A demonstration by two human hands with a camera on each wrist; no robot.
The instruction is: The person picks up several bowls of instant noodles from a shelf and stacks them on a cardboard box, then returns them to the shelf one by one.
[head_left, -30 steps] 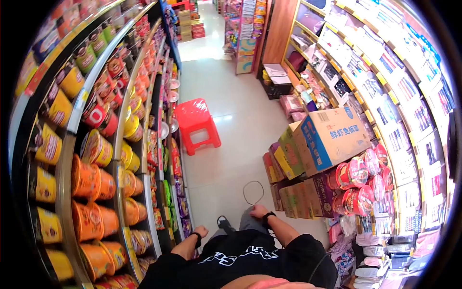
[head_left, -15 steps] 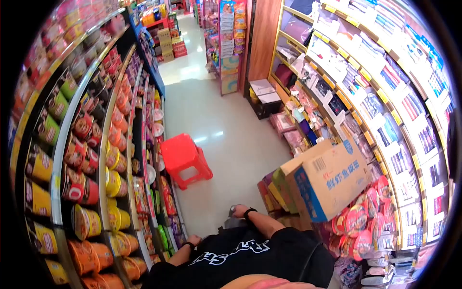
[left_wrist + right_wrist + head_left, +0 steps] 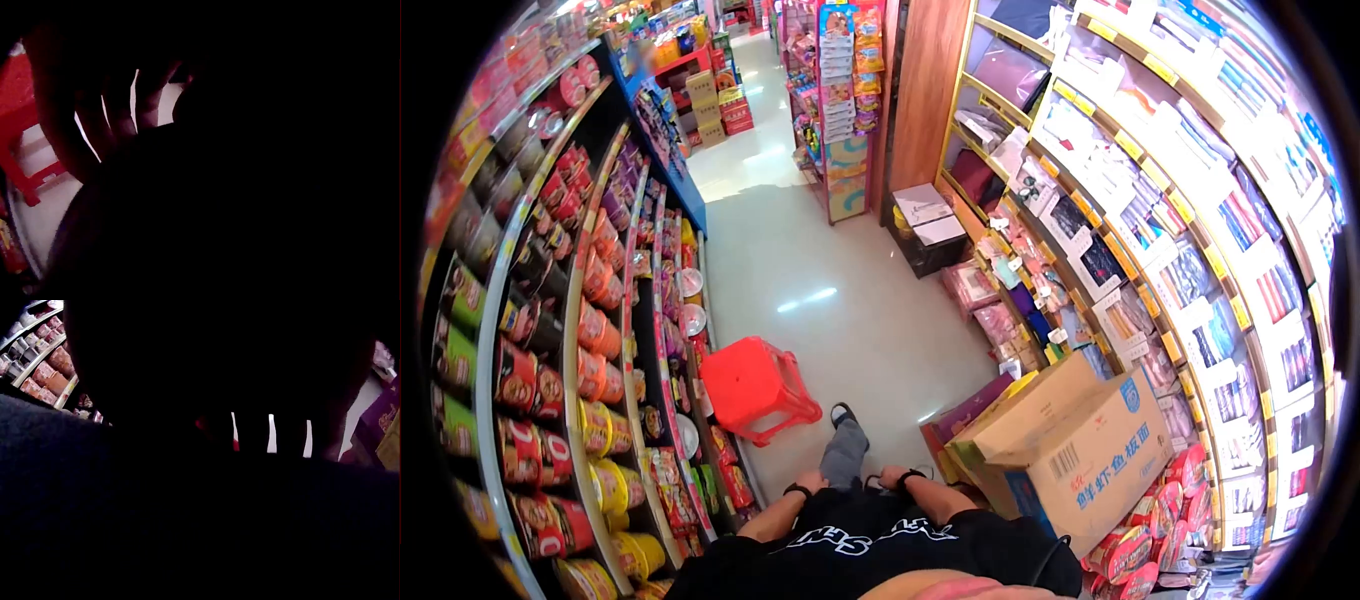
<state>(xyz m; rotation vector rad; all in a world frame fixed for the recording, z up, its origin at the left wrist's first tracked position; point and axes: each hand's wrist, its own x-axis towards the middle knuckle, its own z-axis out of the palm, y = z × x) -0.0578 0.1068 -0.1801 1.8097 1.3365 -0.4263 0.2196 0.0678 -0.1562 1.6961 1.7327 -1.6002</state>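
Note:
Low in the head view, the left hand [image 3: 809,481] hangs in front of the black shirt, near the raised leg. Its fingers, loosely bent and dark in the left wrist view, have bright gaps between them, and nothing shows in the hand [image 3: 115,115]. The right hand [image 3: 890,477] is beside the leg on the other side. In the right wrist view, that hand [image 3: 253,434] is mostly in darkness, with narrow gaps between its fingers and no held thing visible. A red stool [image 3: 740,380] stands ahead of the left hand.
Shelves of noodle cups [image 3: 605,430] line the left side. At the right, a large open carton [image 3: 1090,465] sits near red noodle tubs [image 3: 1120,552], beside shelves of folded textiles. A dark box [image 3: 935,245] and a snack rack [image 3: 847,150] stand farther along the aisle floor [image 3: 840,320].
The head view has shifted; the stool and carton appear lower, and the stool farther left. A foot now shows forward, and both hands appear nearer each other by the shirt.

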